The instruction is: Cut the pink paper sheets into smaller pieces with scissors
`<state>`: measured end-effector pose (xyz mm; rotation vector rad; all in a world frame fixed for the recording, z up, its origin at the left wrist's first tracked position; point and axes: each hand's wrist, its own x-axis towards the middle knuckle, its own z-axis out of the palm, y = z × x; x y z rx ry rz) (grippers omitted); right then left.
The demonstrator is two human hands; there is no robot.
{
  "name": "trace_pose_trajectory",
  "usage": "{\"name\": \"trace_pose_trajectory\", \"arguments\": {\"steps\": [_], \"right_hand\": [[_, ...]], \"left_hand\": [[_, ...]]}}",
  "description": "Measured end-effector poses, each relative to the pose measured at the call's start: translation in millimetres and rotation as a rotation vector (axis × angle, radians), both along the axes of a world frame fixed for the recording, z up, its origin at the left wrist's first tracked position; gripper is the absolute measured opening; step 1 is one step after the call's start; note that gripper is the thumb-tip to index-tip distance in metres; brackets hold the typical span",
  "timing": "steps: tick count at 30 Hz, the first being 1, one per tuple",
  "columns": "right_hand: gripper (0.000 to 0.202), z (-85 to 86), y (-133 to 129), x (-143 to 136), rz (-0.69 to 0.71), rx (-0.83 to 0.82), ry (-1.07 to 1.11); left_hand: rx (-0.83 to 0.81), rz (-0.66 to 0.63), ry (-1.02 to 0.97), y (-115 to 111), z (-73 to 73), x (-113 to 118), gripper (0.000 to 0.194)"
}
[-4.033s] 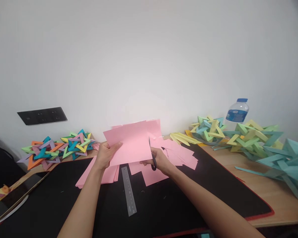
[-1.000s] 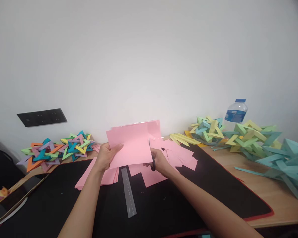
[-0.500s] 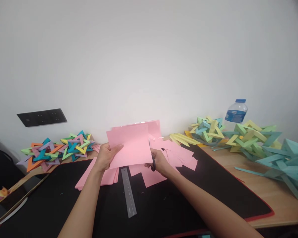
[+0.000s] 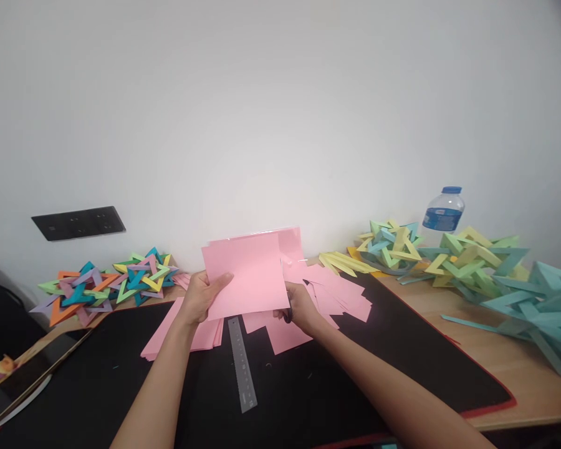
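Observation:
My left hand [image 4: 203, 294] pinches the left edge of a pink sheet of paper [image 4: 247, 274], thumb in front. The sheet is held up off the mat. My right hand [image 4: 300, 305] is closed round the dark handles of a pair of scissors [image 4: 288, 312], whose blades lie at the sheet's right edge and are mostly hidden. A stack of pink paper [image 4: 159, 333] lies below my left hand. Cut pink pieces [image 4: 334, 290] are spread behind and beside my right hand. A metal ruler [image 4: 243, 368] rests on the mat between my forearms.
A black mat [image 4: 355, 386] with red edging covers much of the wooden table [image 4: 537, 393]. Colourful folded-paper models [image 4: 81, 290] stand at left, more [image 4: 472, 262] at right beside a bottle [image 4: 444, 209]. Yellow strips [image 4: 346, 263] lie near the wall; a phone [image 4: 32, 368] is at far left.
The right hand and scissors have shifted very slightly, and the blades look closer together along the sheet's right edge. Little else differs; the left hand keeps its hold.

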<state>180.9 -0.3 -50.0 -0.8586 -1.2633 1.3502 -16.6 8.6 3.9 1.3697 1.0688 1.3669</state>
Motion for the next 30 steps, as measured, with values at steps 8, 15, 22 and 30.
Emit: {"name": "trace_pose_trajectory", "arguments": {"steps": [8, 15, 22, 30], "right_hand": [[0.021, -4.1, 1.9, 0.5, -0.030, 0.133, -0.078], [0.013, -7.9, 5.8, 2.5, -0.053, 0.141, -0.093], [0.012, -5.1, 4.0, 2.9, -0.056, 0.120, -0.091], [0.012, -11.2, 6.8, 4.1, -0.035, 0.147, -0.081]], "left_hand": [[-0.048, -0.033, 0.048, -2.5, 2.1, 0.7, 0.043], [-0.049, -0.056, 0.088, -3.0, 1.6, 1.3, 0.037], [-0.037, -0.048, 0.093, -3.1, 1.3, 1.5, 0.036], [-0.047, -0.037, 0.089, -1.9, 1.5, 1.1, 0.039]]}}
